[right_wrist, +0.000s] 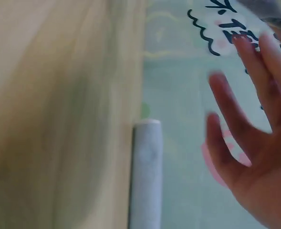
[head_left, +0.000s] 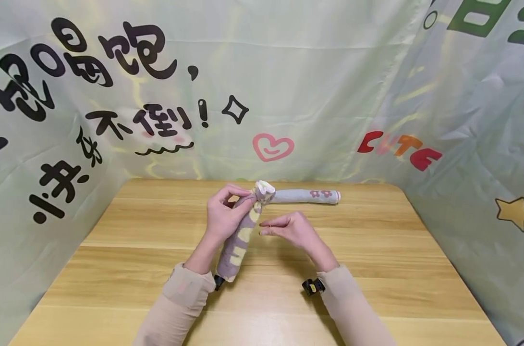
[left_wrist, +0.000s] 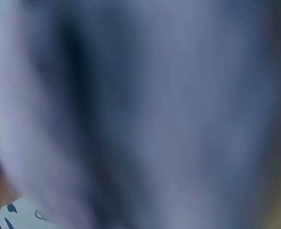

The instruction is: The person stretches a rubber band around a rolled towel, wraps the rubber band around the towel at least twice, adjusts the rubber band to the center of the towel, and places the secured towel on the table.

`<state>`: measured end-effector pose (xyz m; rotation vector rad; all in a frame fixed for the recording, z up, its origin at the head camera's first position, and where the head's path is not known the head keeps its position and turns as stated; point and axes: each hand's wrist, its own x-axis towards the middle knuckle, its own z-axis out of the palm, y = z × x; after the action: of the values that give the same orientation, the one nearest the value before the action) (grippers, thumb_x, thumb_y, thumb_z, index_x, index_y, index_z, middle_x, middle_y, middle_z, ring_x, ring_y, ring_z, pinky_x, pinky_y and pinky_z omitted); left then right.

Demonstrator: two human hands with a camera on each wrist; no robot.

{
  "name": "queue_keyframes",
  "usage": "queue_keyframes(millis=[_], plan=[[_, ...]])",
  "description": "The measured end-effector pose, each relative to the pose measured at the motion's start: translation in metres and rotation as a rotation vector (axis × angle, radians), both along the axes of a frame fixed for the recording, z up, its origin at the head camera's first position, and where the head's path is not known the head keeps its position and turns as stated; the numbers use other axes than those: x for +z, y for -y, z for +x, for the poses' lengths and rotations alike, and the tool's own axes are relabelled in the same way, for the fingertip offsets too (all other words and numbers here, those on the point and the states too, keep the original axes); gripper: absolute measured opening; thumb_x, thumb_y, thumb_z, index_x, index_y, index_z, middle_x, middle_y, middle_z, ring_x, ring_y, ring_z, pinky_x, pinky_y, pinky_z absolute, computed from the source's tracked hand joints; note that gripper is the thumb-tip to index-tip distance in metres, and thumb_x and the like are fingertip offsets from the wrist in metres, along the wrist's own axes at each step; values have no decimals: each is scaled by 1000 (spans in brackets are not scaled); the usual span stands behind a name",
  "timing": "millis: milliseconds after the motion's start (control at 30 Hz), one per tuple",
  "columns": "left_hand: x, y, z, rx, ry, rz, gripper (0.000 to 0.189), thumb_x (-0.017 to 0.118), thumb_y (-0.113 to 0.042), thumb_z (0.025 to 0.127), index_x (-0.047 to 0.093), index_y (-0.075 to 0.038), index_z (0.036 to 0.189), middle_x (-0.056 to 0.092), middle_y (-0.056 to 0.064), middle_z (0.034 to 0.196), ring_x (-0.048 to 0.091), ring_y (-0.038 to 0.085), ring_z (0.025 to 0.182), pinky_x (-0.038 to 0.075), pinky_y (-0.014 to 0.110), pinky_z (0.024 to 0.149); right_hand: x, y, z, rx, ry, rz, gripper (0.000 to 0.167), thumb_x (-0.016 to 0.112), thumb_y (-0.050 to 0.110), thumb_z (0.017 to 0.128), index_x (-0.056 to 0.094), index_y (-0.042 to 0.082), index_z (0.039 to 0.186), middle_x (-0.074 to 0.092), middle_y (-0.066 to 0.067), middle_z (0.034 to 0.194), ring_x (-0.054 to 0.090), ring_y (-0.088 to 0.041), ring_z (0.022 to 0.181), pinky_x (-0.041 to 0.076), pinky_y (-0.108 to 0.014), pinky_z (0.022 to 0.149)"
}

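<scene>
In the head view, my left hand (head_left: 227, 214) grips a rolled purple-and-yellow towel (head_left: 244, 235) near its upper end, thumb and fingers pinching the cloth. The roll slants from the forearm up to the right, and its top end flares into a whitish tuft (head_left: 265, 188). My right hand (head_left: 294, 231) is just right of the roll, apart from it, thumb and fingertips close together with a small gap. In the right wrist view its fingers (right_wrist: 231, 109) are extended and spread. A purplish blur (left_wrist: 188, 114), the roll up close, fills the left wrist view.
Behind the hands, a grey-blue rolled towel (head_left: 305, 196) with pink flowers lies across the back of the wooden table (head_left: 374, 259); the tuft overlaps its left end. Printed cloth walls (head_left: 322, 96) enclose the table at the back and sides. A black wrist camera (head_left: 312, 287) sits at the right cuff.
</scene>
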<state>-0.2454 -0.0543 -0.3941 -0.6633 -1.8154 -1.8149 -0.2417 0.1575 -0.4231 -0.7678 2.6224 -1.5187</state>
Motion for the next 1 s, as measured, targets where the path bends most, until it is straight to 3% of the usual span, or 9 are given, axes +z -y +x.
queue_keyframes(millis=[133, 267, 400, 533, 667, 800, 900, 1000], plan=[[-5, 0, -7, 127, -14, -15, 11, 83, 1, 85, 76, -2, 93, 74, 13, 95, 68, 12, 81, 54, 19, 57, 8, -4, 6, 155, 81, 46, 18, 82, 24, 91, 84, 12, 103, 80, 3, 95, 75, -13, 97, 58, -33, 94], [-12, -1, -14, 190, -8, -26, 11, 83, 3, 84, 77, -3, 92, 70, 12, 91, 65, 9, 83, 53, 18, 58, 14, -5, 11, 297, 112, -33, 16, 78, 17, 94, 83, 9, 108, 80, 1, 94, 76, -15, 95, 57, -29, 91], [-14, -4, -14, 212, 0, -38, 13, 82, 10, 81, 76, 2, 88, 65, 16, 87, 62, 10, 81, 51, 14, 59, 15, -2, 13, 427, -19, -160, 23, 68, 12, 100, 77, -2, 116, 80, -7, 97, 76, -21, 95, 59, -34, 91], [-5, -11, -3, 158, 7, -83, 12, 79, 14, 80, 73, 7, 87, 65, 20, 87, 63, 17, 82, 51, 15, 67, 15, 3, 11, 468, -248, -214, 42, 53, 27, 108, 71, -7, 125, 77, -15, 112, 73, -24, 106, 59, -37, 92], [1, -17, 6, 115, -6, -131, 12, 80, 14, 80, 72, 8, 87, 65, 20, 86, 65, 26, 82, 51, 20, 73, 15, 7, 9, 389, -543, -231, 50, 47, 36, 108, 69, -3, 130, 72, -19, 124, 71, -27, 114, 58, -36, 95], [-11, -20, -1, 116, -49, -156, 15, 83, 12, 79, 72, 6, 88, 66, 19, 86, 66, 31, 82, 51, 22, 73, 16, 11, 6, 241, -803, -334, 36, 61, 21, 104, 69, -3, 130, 71, -21, 125, 72, -28, 113, 59, -35, 94], [-21, -21, -7, 95, -58, -155, 16, 84, 11, 79, 73, 3, 89, 66, 16, 87, 66, 30, 83, 52, 20, 72, 15, 14, 4, 98, -960, -382, 33, 73, 11, 97, 71, -2, 127, 71, -21, 122, 74, -30, 106, 61, -33, 88], [-24, -22, -8, 65, -64, -139, 15, 83, 8, 81, 74, 0, 89, 66, 12, 87, 66, 25, 83, 53, 19, 73, 14, 16, 2, -51, -1124, -316, 41, 81, 17, 89, 73, 3, 127, 72, -16, 121, 77, -22, 80, 61, -25, 72]])
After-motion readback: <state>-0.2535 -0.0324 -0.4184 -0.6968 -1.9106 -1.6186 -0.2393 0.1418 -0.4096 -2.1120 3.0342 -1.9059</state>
